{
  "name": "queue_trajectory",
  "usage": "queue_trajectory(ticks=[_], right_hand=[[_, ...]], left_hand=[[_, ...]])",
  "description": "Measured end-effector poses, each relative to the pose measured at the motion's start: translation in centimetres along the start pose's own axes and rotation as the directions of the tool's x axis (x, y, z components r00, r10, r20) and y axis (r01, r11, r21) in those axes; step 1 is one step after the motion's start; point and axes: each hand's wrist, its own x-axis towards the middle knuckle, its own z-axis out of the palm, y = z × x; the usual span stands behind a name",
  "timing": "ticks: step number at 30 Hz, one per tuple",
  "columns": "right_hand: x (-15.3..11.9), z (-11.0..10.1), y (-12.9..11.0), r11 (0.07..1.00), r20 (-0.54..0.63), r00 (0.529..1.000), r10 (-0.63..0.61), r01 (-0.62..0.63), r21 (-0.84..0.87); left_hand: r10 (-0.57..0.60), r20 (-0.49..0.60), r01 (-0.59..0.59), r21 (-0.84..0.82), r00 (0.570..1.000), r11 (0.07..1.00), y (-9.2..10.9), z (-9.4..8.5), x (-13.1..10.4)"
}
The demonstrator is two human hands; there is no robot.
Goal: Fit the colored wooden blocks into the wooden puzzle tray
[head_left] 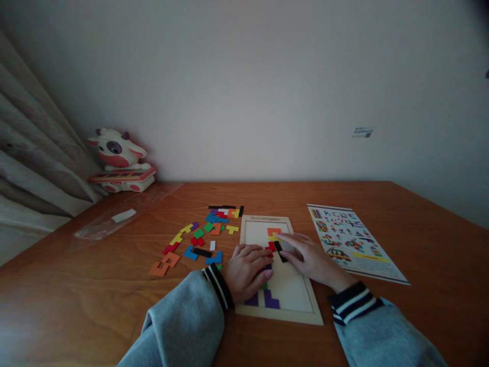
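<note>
A wooden puzzle tray [282,219] lies in front of me with several coloured pieces on its pale base. My left hand [246,270] rests over its left side, palm down with fingers stretched out, partly covering purple and green pieces. My right hand [305,255] reaches in from the right, its thumb and fingers at a black puzzle piece [280,252], which lies slanted. Beside this piece is a red piece [271,246]. Higher up sit an orange piece [273,231] and a yellow one, partly hidden by my fingers. Near the bottom lies a purple piece [271,299].
Loose coloured pieces, among them a green one [199,233] and an orange one [159,268], spread left of the tray. A printed pattern sheet [347,234] lies at right. Clear plastic wrapping [103,224] and a toy cow with a keyboard [122,163] are at the far left.
</note>
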Motion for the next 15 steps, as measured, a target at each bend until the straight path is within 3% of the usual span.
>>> queue_trajectory(ticks=[8, 15], right_hand=[[0.77, 0.21, -0.42, 0.998, -0.106, 0.993, -0.051, 0.048, -0.032], [0.83, 0.62, -0.17, 0.999, -0.063, 0.997, -0.038, 0.036, -0.041]], left_hand=[[0.008, -0.012, -0.008, 0.008, 1.0, 1.0, -0.38, 0.63, -0.01], [0.006, -0.012, -0.006, 0.008, 1.0, 1.0, -0.24, 0.36, -0.04]])
